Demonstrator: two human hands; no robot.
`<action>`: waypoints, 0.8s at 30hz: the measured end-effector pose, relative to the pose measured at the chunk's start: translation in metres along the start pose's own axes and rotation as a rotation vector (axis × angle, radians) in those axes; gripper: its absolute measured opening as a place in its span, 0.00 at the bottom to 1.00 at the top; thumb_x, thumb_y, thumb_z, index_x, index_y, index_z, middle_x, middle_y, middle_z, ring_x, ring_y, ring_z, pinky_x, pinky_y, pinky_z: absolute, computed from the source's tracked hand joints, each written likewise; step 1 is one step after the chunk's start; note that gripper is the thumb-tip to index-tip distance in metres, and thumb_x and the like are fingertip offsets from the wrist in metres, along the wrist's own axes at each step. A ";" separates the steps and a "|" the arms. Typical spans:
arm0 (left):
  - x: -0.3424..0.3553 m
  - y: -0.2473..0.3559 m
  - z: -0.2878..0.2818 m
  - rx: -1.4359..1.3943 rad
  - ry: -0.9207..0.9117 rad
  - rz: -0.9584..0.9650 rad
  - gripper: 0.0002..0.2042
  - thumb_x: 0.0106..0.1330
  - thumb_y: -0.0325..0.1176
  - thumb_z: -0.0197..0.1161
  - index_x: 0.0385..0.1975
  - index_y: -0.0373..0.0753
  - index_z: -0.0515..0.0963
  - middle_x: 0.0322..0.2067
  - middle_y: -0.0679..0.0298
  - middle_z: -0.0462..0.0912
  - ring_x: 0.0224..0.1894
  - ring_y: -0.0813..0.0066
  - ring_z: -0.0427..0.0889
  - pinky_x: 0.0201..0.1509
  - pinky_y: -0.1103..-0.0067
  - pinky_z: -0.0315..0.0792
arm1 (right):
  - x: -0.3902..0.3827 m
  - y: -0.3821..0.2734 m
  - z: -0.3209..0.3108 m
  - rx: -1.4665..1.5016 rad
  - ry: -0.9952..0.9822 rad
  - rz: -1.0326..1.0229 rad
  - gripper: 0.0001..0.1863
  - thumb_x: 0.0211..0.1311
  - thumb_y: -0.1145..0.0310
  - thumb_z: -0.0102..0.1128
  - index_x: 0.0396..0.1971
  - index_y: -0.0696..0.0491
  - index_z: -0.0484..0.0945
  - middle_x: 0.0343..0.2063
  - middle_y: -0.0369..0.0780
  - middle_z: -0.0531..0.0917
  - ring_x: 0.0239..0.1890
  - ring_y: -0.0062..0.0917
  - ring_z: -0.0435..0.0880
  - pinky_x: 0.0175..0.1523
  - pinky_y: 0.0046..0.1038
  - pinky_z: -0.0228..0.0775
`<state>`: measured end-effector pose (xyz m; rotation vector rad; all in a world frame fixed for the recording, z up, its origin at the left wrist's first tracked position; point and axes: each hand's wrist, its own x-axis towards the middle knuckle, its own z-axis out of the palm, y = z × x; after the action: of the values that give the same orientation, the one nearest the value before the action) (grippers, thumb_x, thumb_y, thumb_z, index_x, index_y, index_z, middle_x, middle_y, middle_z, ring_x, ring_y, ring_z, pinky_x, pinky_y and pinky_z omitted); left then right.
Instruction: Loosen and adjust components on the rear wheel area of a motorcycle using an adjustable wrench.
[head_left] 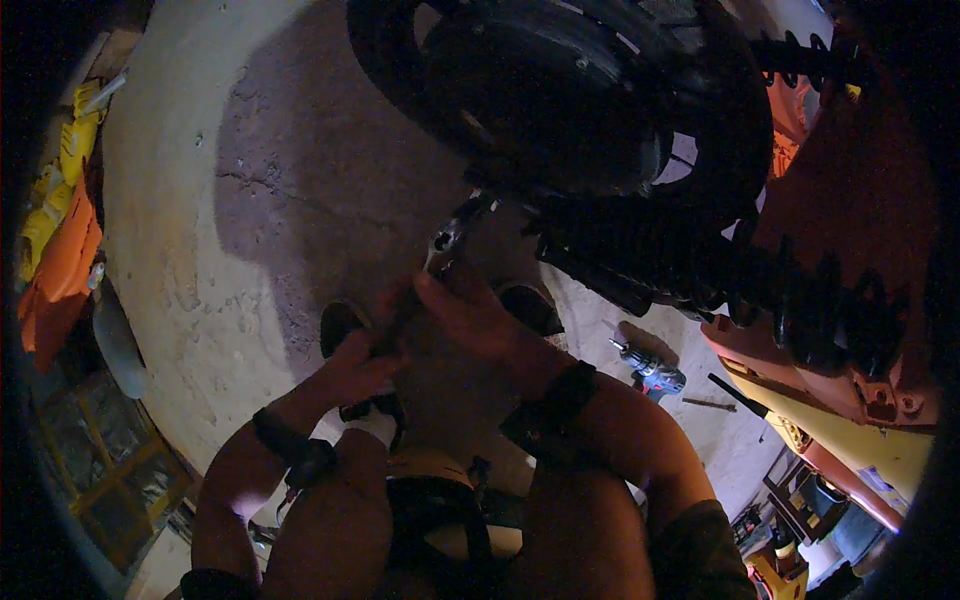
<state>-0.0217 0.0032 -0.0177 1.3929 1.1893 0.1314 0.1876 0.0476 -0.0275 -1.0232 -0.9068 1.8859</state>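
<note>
My right hand (475,318) is closed around the lower part of a shiny metal tool that looks like pliers (446,238). The tool's upper end reaches up to the dark underside of a wheel assembly (540,110); whether it grips anything there is too dark to tell. Lower and to the left, my left hand (362,370) has its fingers curled inward, close to the shadowed lower end of the tool. What these fingers hold, if anything, is hidden in shadow and blur.
A black coil spring and shock absorber (690,255) stretch to the right of the wheel. A cordless drill (652,372) lies on the concrete floor (180,270) beside a thin rod (709,404). Orange and yellow panels (60,265) stand at far left. My shoes (342,325) flank the hands.
</note>
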 end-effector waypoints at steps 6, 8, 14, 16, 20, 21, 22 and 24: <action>0.005 0.017 -0.007 0.263 0.147 0.087 0.20 0.58 0.38 0.61 0.46 0.30 0.75 0.28 0.49 0.82 0.32 0.57 0.84 0.37 0.68 0.74 | -0.001 -0.024 0.000 0.044 -0.048 0.095 0.09 0.70 0.63 0.52 0.41 0.52 0.76 0.37 0.36 0.81 0.41 0.22 0.77 0.49 0.30 0.71; 0.003 0.020 -0.006 0.225 0.193 0.114 0.20 0.58 0.38 0.61 0.45 0.30 0.75 0.26 0.50 0.81 0.30 0.56 0.83 0.36 0.67 0.74 | -0.001 -0.034 0.003 0.137 -0.075 0.113 0.09 0.71 0.63 0.51 0.40 0.52 0.77 0.36 0.36 0.81 0.40 0.22 0.77 0.49 0.31 0.71; 0.004 0.026 -0.002 0.169 0.191 0.076 0.19 0.58 0.36 0.60 0.46 0.31 0.75 0.25 0.50 0.81 0.29 0.55 0.83 0.35 0.67 0.73 | 0.000 -0.034 0.002 0.235 -0.143 0.030 0.11 0.72 0.62 0.48 0.39 0.52 0.77 0.36 0.36 0.82 0.40 0.22 0.78 0.49 0.31 0.71; 0.003 0.020 -0.005 0.142 0.148 0.062 0.19 0.58 0.36 0.60 0.47 0.31 0.74 0.27 0.50 0.81 0.30 0.54 0.83 0.36 0.67 0.73 | 0.002 -0.028 0.001 0.226 -0.159 0.068 0.13 0.73 0.61 0.46 0.41 0.52 0.78 0.37 0.36 0.81 0.41 0.23 0.78 0.50 0.31 0.71; 0.002 0.017 -0.003 0.139 0.197 0.170 0.20 0.59 0.37 0.61 0.48 0.31 0.74 0.31 0.49 0.82 0.34 0.56 0.82 0.39 0.67 0.73 | 0.002 -0.028 -0.002 0.039 -0.205 0.036 0.27 0.75 0.50 0.37 0.45 0.58 0.78 0.43 0.42 0.83 0.50 0.30 0.79 0.61 0.36 0.65; 0.003 0.019 -0.002 0.108 0.176 0.147 0.20 0.60 0.37 0.61 0.48 0.31 0.74 0.32 0.49 0.82 0.35 0.57 0.82 0.40 0.67 0.73 | 0.000 -0.026 -0.002 0.095 -0.170 0.036 0.27 0.75 0.50 0.35 0.45 0.58 0.78 0.44 0.42 0.83 0.51 0.30 0.79 0.61 0.36 0.65; 0.003 0.022 -0.002 0.077 0.154 0.122 0.19 0.60 0.37 0.62 0.47 0.31 0.74 0.32 0.49 0.82 0.35 0.58 0.82 0.41 0.67 0.73 | -0.004 -0.019 -0.002 0.151 -0.136 0.036 0.28 0.75 0.49 0.34 0.45 0.57 0.78 0.44 0.43 0.82 0.52 0.31 0.79 0.62 0.37 0.64; 0.003 0.024 -0.002 0.038 0.106 0.055 0.19 0.60 0.38 0.62 0.46 0.31 0.75 0.33 0.49 0.82 0.36 0.59 0.82 0.42 0.68 0.73 | -0.006 -0.006 -0.005 0.292 -0.110 0.064 0.29 0.74 0.48 0.32 0.46 0.57 0.77 0.46 0.43 0.81 0.53 0.32 0.77 0.63 0.38 0.63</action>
<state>-0.0086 0.0131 0.0003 1.4673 1.2467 0.2252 0.1962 0.0466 -0.0227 -0.7863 -0.6402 2.0716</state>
